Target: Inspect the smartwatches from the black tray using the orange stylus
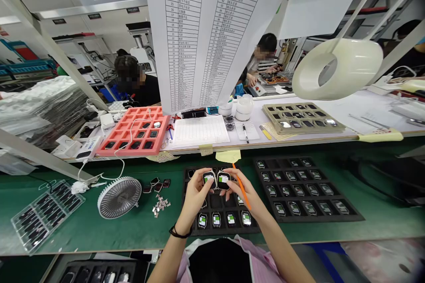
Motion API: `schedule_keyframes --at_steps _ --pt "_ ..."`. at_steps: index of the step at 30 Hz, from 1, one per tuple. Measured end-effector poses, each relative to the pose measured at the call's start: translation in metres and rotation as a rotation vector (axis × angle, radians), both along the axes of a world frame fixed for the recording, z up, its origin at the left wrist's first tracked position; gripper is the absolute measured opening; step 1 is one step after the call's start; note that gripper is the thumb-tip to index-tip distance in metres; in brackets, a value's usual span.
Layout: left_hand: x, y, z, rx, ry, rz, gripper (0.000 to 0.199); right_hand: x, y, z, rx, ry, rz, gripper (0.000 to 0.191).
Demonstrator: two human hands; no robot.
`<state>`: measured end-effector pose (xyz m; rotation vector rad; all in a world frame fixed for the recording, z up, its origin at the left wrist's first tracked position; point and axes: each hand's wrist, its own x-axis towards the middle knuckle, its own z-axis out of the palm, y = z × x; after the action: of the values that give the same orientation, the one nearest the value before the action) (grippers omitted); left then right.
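Above the middle black foam tray I hold two smartwatch bodies side by side, screens lit green and white. My left hand grips one smartwatch, its thumb on the screen. My right hand is closed on the other smartwatch and also carries an orange stick-like tool, which slants across the fingers. Below the hands, a row of lit watches lies in the tray's front pockets. The hands hide part of the tray's back rows.
A second black tray of watches lies to the right. On the left are a small fan, loose metal pieces and a clear tray. A shelf holds a pink tray and a beige tray. A printed sheet hangs ahead.
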<state>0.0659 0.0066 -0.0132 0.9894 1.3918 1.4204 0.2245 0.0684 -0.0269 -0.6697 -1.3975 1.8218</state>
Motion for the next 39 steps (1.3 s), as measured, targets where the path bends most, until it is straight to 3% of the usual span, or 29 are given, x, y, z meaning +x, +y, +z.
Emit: schedule_keyframes --at_steps 8,20,29,35,39 --pt "-0.003 0.001 0.000 -0.001 0.013 -0.009 0.050 0.000 0.001 0.001 0.012 -0.027 -0.014 0.031" --pt "-0.001 -0.003 0.006 -0.049 0.008 -0.017 0.047 -0.002 0.000 -0.002 -0.015 -0.053 -0.053 0.031" --pt "-0.005 -0.007 0.014 -0.072 -0.319 -0.091 0.047 0.008 -0.003 0.014 -0.174 0.154 0.073 0.024" --pt "-0.004 -0.007 0.014 -0.035 -0.132 -0.032 0.046 0.006 -0.004 0.013 -0.073 0.047 -0.033 0.025" --pt "-0.002 -0.005 0.006 0.018 -0.065 -0.015 0.047 0.004 -0.003 0.008 -0.023 0.009 -0.021 0.027"
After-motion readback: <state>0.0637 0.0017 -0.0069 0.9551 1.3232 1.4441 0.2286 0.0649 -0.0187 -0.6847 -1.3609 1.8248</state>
